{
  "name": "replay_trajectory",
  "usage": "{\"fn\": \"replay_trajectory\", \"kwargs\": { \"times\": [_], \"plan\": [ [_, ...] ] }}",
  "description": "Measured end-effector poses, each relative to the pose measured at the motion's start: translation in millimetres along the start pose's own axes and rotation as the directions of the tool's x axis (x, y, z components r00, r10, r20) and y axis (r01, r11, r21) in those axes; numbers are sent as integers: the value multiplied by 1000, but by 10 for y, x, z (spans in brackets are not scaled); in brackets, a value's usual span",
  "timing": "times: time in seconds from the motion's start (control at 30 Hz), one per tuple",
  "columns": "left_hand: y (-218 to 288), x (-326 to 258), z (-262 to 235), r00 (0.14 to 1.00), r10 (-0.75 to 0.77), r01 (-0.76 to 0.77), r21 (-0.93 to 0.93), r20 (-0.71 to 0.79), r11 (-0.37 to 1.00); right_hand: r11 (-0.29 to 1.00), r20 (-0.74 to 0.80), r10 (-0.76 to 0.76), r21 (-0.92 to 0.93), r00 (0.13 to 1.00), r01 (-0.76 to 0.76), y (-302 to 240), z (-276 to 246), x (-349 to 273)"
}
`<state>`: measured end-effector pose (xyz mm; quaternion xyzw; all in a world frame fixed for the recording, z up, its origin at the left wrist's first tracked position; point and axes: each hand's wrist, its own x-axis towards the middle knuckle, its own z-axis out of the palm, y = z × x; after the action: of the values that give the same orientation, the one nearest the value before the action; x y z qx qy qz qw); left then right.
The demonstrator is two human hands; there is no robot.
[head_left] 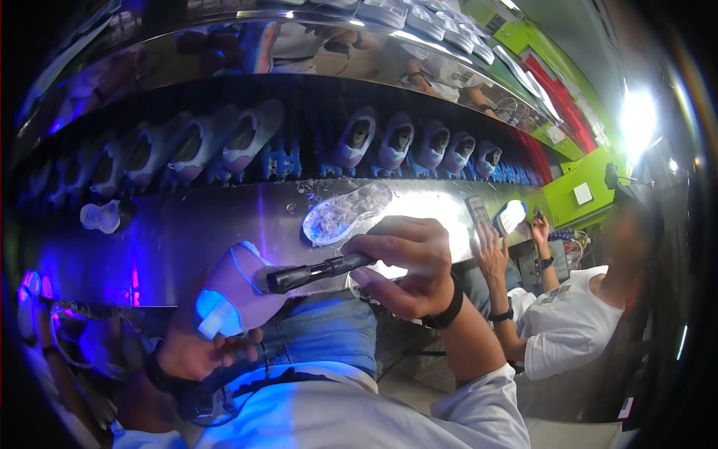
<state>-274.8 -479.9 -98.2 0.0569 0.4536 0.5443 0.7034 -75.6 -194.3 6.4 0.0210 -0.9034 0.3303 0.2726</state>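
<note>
My left hand (198, 352) grips a pale pinkish shoe upper (250, 299) from below, over my lap. Its lower end and one edge glow bright blue. My right hand (411, 262) is closed around a black pen-shaped torch (318, 273), whose wider end points left at the shoe upper and appears to touch or overlap its opening; the exact contact cannot be made out. Just beyond my right hand, a whitish shoe sole (344, 215) with a glossy, lumpy surface lies on the metal table (224, 217).
Behind the table, several shoes (357, 138) stand on blue racks (280, 161) in a dark channel. A small white sole-shaped piece (101, 216) lies at left. At right, a co-worker (572, 322) handles a white sole (511, 216). Another person's arm (63, 374) shows at far left.
</note>
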Motion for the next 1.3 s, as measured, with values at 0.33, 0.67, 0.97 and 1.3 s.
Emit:
{"fn": "replay_trajectory", "kwargs": {
  "times": [0.33, 0.67, 0.97, 1.3],
  "plan": [
    [-114, 61, -40, 926, -54, 310, -669, 375, 675, 990, -84, 83, 123, 993, -72, 149, 320, -148],
    [-96, 25, 13, 948, -95, 269, -605, 303, 750, 954, -104, 244, 202, 964, -220, 238, 649, -433],
    [-93, 240, -106, 995, 93, -99, 202, 36, 974, 686, 37, 593, 501, 805, -528, 219, 913, -613],
    [179, 895, -866, 984, 136, -85, -376, 113, 923, 869, -179, 493, 153, 852, -471, -61, 1180, -583]
  ]
}}
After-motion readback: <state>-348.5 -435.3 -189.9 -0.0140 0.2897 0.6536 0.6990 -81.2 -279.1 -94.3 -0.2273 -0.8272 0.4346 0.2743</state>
